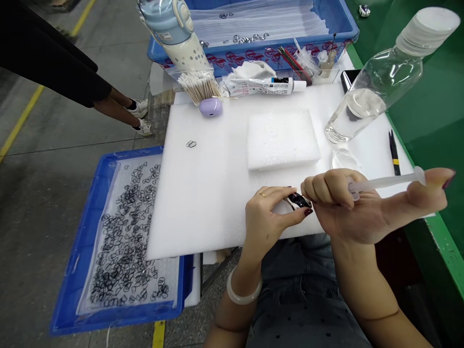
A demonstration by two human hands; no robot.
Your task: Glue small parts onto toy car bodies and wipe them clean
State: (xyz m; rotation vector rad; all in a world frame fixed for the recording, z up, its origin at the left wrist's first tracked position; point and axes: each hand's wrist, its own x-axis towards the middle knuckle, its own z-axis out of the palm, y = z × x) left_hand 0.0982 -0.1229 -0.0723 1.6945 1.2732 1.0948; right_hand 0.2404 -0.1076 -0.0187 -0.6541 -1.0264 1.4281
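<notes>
My left hand pinches a small glossy black-and-white toy car between thumb and fingertips, just above the front edge of the white foam board. Close beside it, my right hand has its fingers curled round a plastic syringe. The thumb rests at the end of the plunger, while the syringe's tip is hidden behind the fingers near the car. Behind both hands lies a smaller white foam block. A pair of black tweezers is to the right.
Left of the board, a blue tray holds many thin black rings. A clear bottle stands at right. Along the back are a blue bin, a drinking bottle, cotton swabs, a purple case and a tube. Someone's legs appear upper left.
</notes>
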